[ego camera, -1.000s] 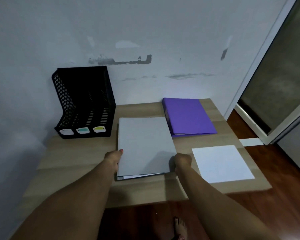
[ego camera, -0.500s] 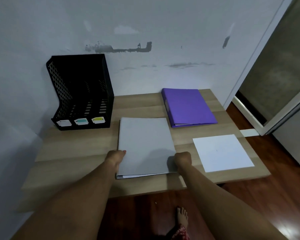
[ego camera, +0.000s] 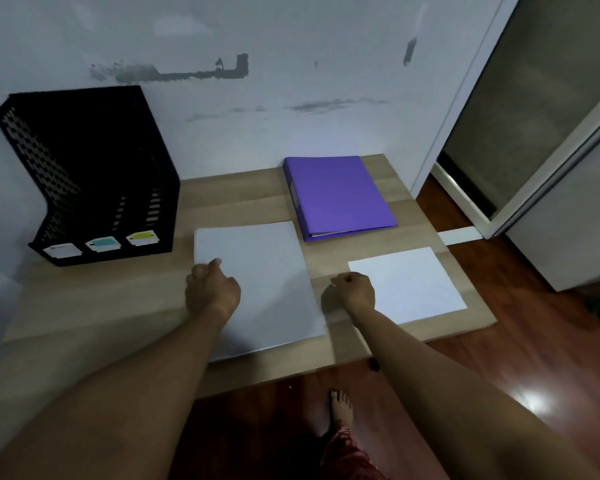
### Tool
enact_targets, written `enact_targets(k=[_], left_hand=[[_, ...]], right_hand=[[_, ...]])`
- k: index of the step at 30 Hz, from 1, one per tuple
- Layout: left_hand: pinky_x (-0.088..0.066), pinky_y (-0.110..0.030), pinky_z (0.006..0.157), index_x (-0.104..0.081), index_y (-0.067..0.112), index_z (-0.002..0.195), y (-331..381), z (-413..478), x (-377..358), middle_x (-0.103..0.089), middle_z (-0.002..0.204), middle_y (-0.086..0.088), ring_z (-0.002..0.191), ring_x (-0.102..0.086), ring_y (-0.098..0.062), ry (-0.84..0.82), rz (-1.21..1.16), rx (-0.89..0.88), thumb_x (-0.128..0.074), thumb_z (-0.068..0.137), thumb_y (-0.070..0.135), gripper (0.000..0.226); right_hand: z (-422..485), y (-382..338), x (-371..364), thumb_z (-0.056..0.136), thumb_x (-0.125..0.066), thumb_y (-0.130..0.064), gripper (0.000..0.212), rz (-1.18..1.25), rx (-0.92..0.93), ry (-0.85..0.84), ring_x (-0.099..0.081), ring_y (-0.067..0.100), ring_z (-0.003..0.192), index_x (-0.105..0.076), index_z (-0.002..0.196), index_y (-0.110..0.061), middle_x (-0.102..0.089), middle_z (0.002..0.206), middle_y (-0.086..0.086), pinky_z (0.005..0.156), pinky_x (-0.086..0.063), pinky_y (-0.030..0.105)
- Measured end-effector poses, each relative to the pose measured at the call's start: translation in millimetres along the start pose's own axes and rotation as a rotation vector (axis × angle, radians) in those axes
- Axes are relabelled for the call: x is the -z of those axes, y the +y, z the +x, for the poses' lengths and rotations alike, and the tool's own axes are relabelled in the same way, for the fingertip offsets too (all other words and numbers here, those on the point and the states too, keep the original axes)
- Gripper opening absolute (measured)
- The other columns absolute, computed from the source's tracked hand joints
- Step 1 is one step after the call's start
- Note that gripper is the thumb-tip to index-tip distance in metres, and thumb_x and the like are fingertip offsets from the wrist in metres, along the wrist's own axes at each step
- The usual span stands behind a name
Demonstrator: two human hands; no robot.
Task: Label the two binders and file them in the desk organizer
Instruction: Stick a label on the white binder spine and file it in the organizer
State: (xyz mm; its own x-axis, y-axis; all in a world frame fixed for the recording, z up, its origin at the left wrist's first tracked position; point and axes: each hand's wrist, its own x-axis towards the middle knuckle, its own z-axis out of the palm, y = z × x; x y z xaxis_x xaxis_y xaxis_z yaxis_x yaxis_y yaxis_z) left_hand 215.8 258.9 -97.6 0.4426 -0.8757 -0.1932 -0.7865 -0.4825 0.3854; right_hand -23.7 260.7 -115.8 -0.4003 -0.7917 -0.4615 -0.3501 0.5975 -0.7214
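A grey binder (ego camera: 267,271) lies flat in the middle of the wooden desk (ego camera: 125,292). Behind it to the right lies a purple binder (ego camera: 340,195), also flat and closed. The black mesh desk organizer (ego camera: 94,174) stands at the back left against the wall, with three small tabs on its front. My left hand (ego camera: 212,289) rests on the grey binder's left part with its fingers curled in. Just off the binder's right edge, my right hand (ego camera: 355,289) sits on the desk as a loose fist. Neither hand holds anything that I can see.
A white sheet (ego camera: 409,285) lies on the desk's right side, next to my right hand. The wall runs behind the desk. A door frame (ego camera: 465,233) and dark wooden floor are on the right. My bare foot (ego camera: 340,410) is below the desk's near edge.
Both hands have left the grey binder's near corners and moved forward: the left onto its cover, the right beside its right edge. The view has come closer.
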Motion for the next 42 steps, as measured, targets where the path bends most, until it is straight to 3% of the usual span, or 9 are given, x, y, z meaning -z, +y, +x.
enact_targets(k=[3, 6, 12, 16, 20, 23, 36, 42], left_hand=[[-0.037, -0.039, 0.109, -0.054, 0.024, 0.137, 35.2, -4.9, -20.4, -0.047, 0.144, -0.005, 0.132, -0.044, -0.028, -0.006, 0.037, -0.29, -0.052, 0.095, 0.03, 0.042], [-0.036, -0.035, 0.11, -0.055, 0.024, 0.136, 69.4, -14.1, -44.5, -0.05, 0.144, 0.0, 0.133, -0.046, -0.022, -0.091, 0.056, -0.536, -0.055, 0.093, 0.038, 0.045], [-0.01, -0.042, 0.125, -0.029, 0.026, 0.153, 129.1, -33.4, -95.3, -0.015, 0.166, 0.001, 0.154, -0.01, -0.019, -0.365, 0.288, -0.752, -0.051, 0.088, 0.061, 0.077], [-0.002, -0.047, 0.125, -0.014, 0.025, 0.156, 158.2, -36.8, -121.9, 0.002, 0.167, 0.002, 0.154, 0.007, -0.02, -0.438, 0.395, -0.813, -0.05, 0.083, 0.069, 0.093], [0.006, -0.049, 0.123, -0.001, 0.023, 0.158, 176.3, -39.4, -137.9, 0.013, 0.166, 0.001, 0.153, 0.017, -0.021, -0.496, 0.481, -0.858, -0.05, 0.074, 0.078, 0.111], [0.01, -0.048, 0.122, 0.004, 0.021, 0.158, 184.3, -39.3, -148.1, 0.017, 0.165, 0.001, 0.152, 0.02, -0.02, -0.518, 0.516, -0.887, -0.051, 0.071, 0.081, 0.118], [0.008, -0.052, 0.122, 0.008, 0.019, 0.157, 187.6, -39.6, -155.9, 0.021, 0.164, -0.001, 0.152, 0.02, -0.022, -0.54, 0.555, -0.905, -0.052, 0.071, 0.08, 0.121], [0.009, -0.054, 0.121, 0.009, 0.02, 0.157, 187.4, -39.5, -156.6, 0.02, 0.165, 0.0, 0.152, 0.02, -0.023, -0.535, 0.575, -0.903, -0.05, 0.071, 0.082, 0.121]], right_hand=[[24.4, 12.2, 36.4, 0.091, -0.05, -0.02, 0.023, 0.016, 0.036, 0.118, -0.063, 0.03, 0.095, -0.071, 0.092, -0.01, -0.07, 0.095, 0.013, 0.076, -0.041, 0.025], [45.5, 30.6, 75.9, 0.095, -0.049, -0.018, 0.027, 0.036, 0.01, 0.22, -0.063, 0.03, 0.104, -0.071, 0.106, -0.007, -0.071, 0.108, 0.012, 0.08, -0.039, 0.024], [90.0, 69.0, 139.3, 0.094, -0.05, -0.009, 0.026, -0.042, -0.023, 0.356, -0.063, 0.034, 0.108, -0.072, 0.108, -0.007, -0.069, 0.115, 0.015, 0.089, -0.049, 0.033], [110.7, 87.3, 160.1, 0.094, -0.049, -0.005, 0.027, -0.117, -0.019, 0.36, -0.063, 0.033, 0.107, -0.072, 0.109, -0.006, -0.069, 0.117, 0.015, 0.088, -0.051, 0.037], [121.1, 96.8, 162.2, 0.092, -0.056, -0.012, 0.022, -0.173, 0.039, 0.306, -0.064, 0.029, 0.101, -0.073, 0.106, -0.009, -0.07, 0.114, 0.013, 0.083, -0.052, 0.035], [126.1, 101.1, 160.0, 0.09, -0.06, -0.019, 0.023, -0.213, 0.048, 0.272, -0.063, 0.029, 0.101, -0.073, 0.108, -0.013, -0.068, 0.114, 0.01, 0.089, -0.055, 0.04], [126.0, 92.6, 152.1, 0.092, -0.058, -0.017, 0.027, -0.343, 0.137, 0.274, -0.061, 0.029, 0.107, -0.072, 0.116, -0.017, -0.061, 0.116, 0.008, 0.092, -0.05, 0.036], [128.2, 87.0, 148.8, 0.09, -0.059, -0.02, 0.02, -0.32, 0.126, 0.25, -0.065, 0.027, 0.094, -0.074, 0.103, -0.02, -0.067, 0.108, 0.008, 0.081, -0.054, 0.034]])
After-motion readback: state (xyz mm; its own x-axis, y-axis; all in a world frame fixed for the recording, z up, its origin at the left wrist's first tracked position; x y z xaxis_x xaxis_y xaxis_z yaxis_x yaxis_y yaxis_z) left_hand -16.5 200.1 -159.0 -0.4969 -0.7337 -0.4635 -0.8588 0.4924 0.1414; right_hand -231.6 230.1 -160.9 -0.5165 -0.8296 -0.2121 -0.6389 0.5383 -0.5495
